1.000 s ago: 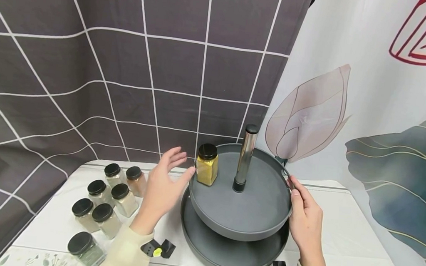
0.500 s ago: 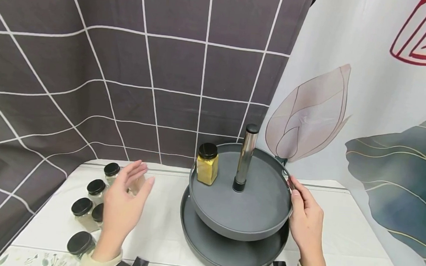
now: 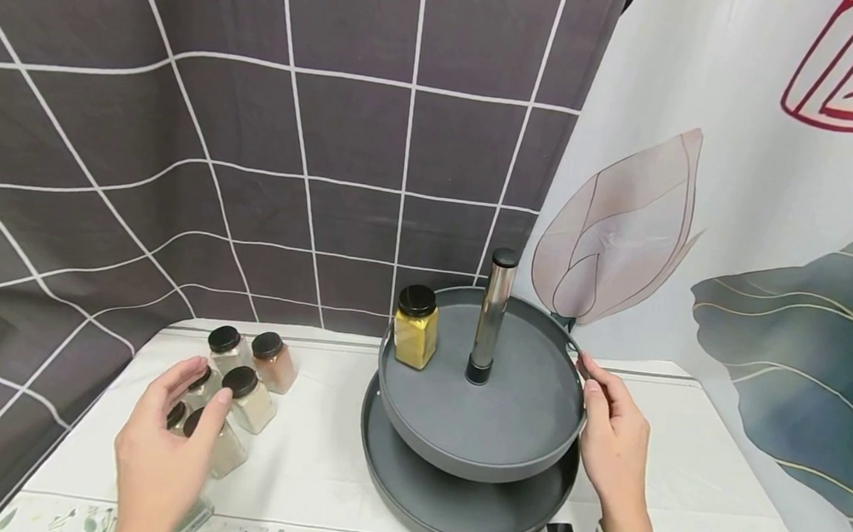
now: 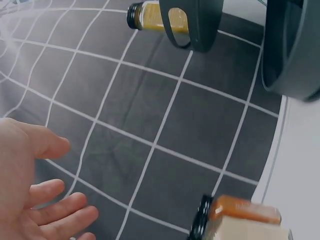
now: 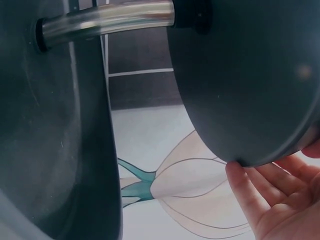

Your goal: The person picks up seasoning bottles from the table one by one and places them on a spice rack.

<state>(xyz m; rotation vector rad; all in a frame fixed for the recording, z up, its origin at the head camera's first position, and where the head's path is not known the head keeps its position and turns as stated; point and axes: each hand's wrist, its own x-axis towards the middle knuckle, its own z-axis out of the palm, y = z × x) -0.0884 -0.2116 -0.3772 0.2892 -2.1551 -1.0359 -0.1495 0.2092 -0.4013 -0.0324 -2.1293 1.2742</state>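
My left hand (image 3: 164,446) hovers over the group of spice jars at the left, thumb and fingers apart, holding nothing. It partly covers several black-lidded jars, including a jar of pale powder (image 3: 227,455). Next to it stand another pale jar (image 3: 253,407) and an orange-brown one (image 3: 277,369). At the right, my right hand (image 3: 614,456) holds the rim of the upper tier of a dark grey two-tier tray (image 3: 489,430). The right wrist view shows its fingers (image 5: 245,192) against that tier's edge. A jar of yellow spice (image 3: 415,336) stands upright on the upper tier's left side.
A metal post with a black cap (image 3: 494,313) rises from the tray's middle. The wider lower tier (image 3: 451,523) rests on the white table (image 3: 710,489). Behind hangs a dark grid-patterned curtain (image 3: 346,143), with a white leaf-printed cloth (image 3: 659,84) to its right.
My left hand has moved left and toward me, from beside the yellow spice jar to above the jar group. The right hand, tray and yellow jar look unmoved.
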